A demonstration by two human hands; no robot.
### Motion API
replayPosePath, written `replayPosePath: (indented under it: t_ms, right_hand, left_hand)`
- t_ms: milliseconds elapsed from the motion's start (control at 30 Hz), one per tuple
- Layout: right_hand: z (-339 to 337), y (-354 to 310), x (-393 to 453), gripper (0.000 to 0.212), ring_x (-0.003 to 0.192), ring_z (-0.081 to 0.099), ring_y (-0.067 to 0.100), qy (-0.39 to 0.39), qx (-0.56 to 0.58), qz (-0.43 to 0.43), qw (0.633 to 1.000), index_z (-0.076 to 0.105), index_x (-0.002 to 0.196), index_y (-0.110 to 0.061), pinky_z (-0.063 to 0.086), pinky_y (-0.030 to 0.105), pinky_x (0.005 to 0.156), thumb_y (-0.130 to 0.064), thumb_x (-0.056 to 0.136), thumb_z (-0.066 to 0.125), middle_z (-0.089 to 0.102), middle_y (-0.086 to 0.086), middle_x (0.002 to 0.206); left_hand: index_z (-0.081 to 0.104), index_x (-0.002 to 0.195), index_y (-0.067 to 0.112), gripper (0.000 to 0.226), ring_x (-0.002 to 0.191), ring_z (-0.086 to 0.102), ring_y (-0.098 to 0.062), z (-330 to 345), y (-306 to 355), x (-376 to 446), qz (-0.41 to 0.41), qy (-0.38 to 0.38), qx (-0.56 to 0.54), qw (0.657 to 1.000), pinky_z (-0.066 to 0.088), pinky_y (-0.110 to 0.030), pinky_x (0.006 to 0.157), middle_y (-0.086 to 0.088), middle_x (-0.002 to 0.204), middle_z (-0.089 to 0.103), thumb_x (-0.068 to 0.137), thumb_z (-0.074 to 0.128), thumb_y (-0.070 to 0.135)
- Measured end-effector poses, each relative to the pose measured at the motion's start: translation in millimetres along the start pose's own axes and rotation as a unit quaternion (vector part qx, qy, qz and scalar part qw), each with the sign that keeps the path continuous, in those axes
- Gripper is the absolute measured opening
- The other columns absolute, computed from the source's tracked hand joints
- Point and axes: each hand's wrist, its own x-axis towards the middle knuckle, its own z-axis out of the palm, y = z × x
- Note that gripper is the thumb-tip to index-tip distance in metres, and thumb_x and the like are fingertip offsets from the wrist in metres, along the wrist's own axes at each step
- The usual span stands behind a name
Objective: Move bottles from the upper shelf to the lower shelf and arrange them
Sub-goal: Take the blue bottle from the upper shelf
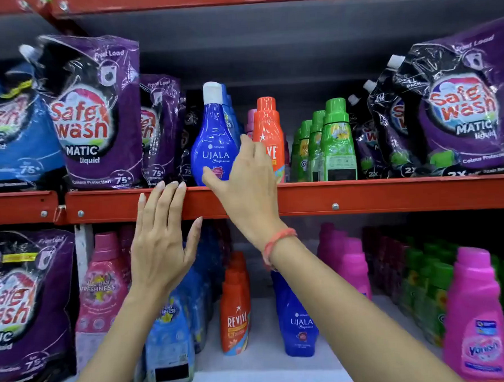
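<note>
A blue Ujala bottle (213, 140) with a white cap stands at the front of the upper shelf (362, 195). An orange Revive bottle (268, 131) stands just right of it. My right hand (246, 179) reaches up at the blue bottle's lower right side, fingers spread, thumb touching its base, not closed around it. My left hand (163, 239) is open in front of the red shelf beam, fingertips at its top edge. On the lower shelf (268, 362) stand an orange Revive bottle (235, 308) and a blue Ujala bottle (298, 319).
Purple Safewash pouches (95, 117) fill the upper shelf's left and right ends (459, 107). Green bottles (334, 142) stand right of the orange one. Below are pink bottles (473, 319), green bottles (425, 284), light blue bottles (170, 335) and another pouch (23, 305).
</note>
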Motion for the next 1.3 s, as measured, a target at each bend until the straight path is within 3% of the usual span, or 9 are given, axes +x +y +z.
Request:
replayPosePath:
  t_ms: [167, 367, 500, 633, 767, 867, 967, 1067, 1300]
  right_hand:
    - [18, -12, 21, 0.092, 0.116, 0.054, 0.032, -0.033, -0.011, 0.042, 0.999, 0.029, 0.141, -0.003, 0.045, 0.038, 0.093, -0.052, 0.075, 0.071, 0.049, 0.013, 0.130]
    - [28, -6, 27, 0.084, 0.108, 0.058, 0.033, -0.017, 0.012, 0.054, 0.998, 0.039, 0.130, -0.003, 0.047, 0.037, 0.084, -0.049, 0.069, 0.075, 0.052, 0.011, 0.123]
    - [26, 0, 26, 0.089, 0.114, 0.054, 0.025, 0.013, 0.075, 0.044, 0.996, 0.038, 0.136, -0.006, 0.041, 0.029, 0.086, -0.051, 0.069, 0.075, 0.052, 0.008, 0.130]
    - [12, 6, 24, 0.088, 0.118, 0.050, 0.017, 0.074, 0.132, 0.026, 0.988, 0.038, 0.138, -0.007, 0.024, 0.007, 0.083, -0.048, 0.070, 0.077, 0.052, 0.006, 0.133]
    - [-10, 7, 18, 0.087, 0.113, 0.053, 0.012, 0.122, 0.166, 0.006, 0.979, 0.043, 0.136, -0.010, 0.028, 0.003, 0.084, -0.049, 0.068, 0.079, 0.055, 0.003, 0.129]
    - [-30, 7, 7, 0.088, 0.107, 0.055, 0.006, 0.111, 0.183, 0.021, 0.977, 0.046, 0.133, -0.013, 0.035, 0.007, 0.086, -0.053, 0.062, 0.080, 0.059, -0.002, 0.125]
    - [-48, 15, -15, 0.088, 0.107, 0.060, 0.006, 0.081, 0.195, 0.054, 0.976, 0.051, 0.129, -0.016, 0.048, 0.023, 0.095, -0.055, 0.057, 0.082, 0.063, -0.006, 0.121]
    - [-58, 28, -42, 0.091, 0.110, 0.061, 0.009, 0.059, 0.193, 0.082, 0.976, 0.050, 0.129, -0.019, 0.049, 0.034, 0.098, -0.057, 0.053, 0.082, 0.064, -0.008, 0.122]
    - [-65, 68, -106, 0.079, 0.100, 0.061, 0.006, 0.015, 0.177, 0.143, 0.974, 0.050, 0.119, -0.025, 0.050, 0.023, 0.087, -0.048, 0.052, 0.086, 0.063, -0.012, 0.114]
  left_hand:
    - [0.032, 0.146, 0.006, 0.057, 0.142, 0.030, -0.027, 5, -9, -1, 0.028, 0.016, 0.019, 0.999, 0.024, -0.051, 0.116, -0.013, 0.149, 0.043, 0.098, 0.040, 0.036]
    - [0.029, 0.148, 0.007, 0.061, 0.145, 0.024, -0.025, 13, -7, -4, 0.012, 0.031, 0.023, 0.999, 0.023, -0.051, 0.117, -0.011, 0.152, 0.037, 0.097, 0.042, 0.038]
    - [0.026, 0.149, 0.008, 0.062, 0.146, 0.022, -0.024, 14, -6, -5, 0.007, 0.030, 0.025, 0.999, 0.021, -0.050, 0.118, -0.010, 0.154, 0.035, 0.097, 0.040, 0.039]
    - [0.024, 0.149, 0.009, 0.063, 0.147, 0.019, -0.023, 10, -1, -6, -0.006, 0.016, 0.019, 1.000, 0.018, -0.050, 0.119, -0.009, 0.156, 0.031, 0.098, 0.038, 0.041]
    - [0.019, 0.150, 0.009, 0.065, 0.149, 0.013, -0.023, 5, 10, -8, -0.028, -0.004, 0.000, 1.000, 0.014, -0.050, 0.120, -0.010, 0.159, 0.023, 0.098, 0.036, 0.043]
    - [0.018, 0.151, 0.008, 0.066, 0.149, 0.009, -0.023, 0, 18, -14, -0.042, -0.015, -0.007, 0.999, 0.012, -0.050, 0.120, -0.010, 0.161, 0.018, 0.098, 0.034, 0.044]
    - [0.018, 0.151, 0.008, 0.066, 0.149, 0.011, -0.023, -5, 27, -30, -0.039, -0.032, -0.015, 0.999, 0.012, -0.051, 0.120, -0.010, 0.161, 0.018, 0.097, 0.036, 0.043]
    - [0.021, 0.150, 0.007, 0.065, 0.149, 0.013, -0.023, -7, 37, -52, -0.024, -0.055, -0.019, 0.998, 0.013, -0.051, 0.120, -0.011, 0.160, 0.021, 0.097, 0.037, 0.042]
    - [0.026, 0.148, 0.004, 0.064, 0.147, 0.018, -0.024, -9, 60, -106, -0.036, -0.128, -0.052, 0.990, 0.016, -0.051, 0.119, -0.012, 0.157, 0.026, 0.096, 0.038, 0.040]
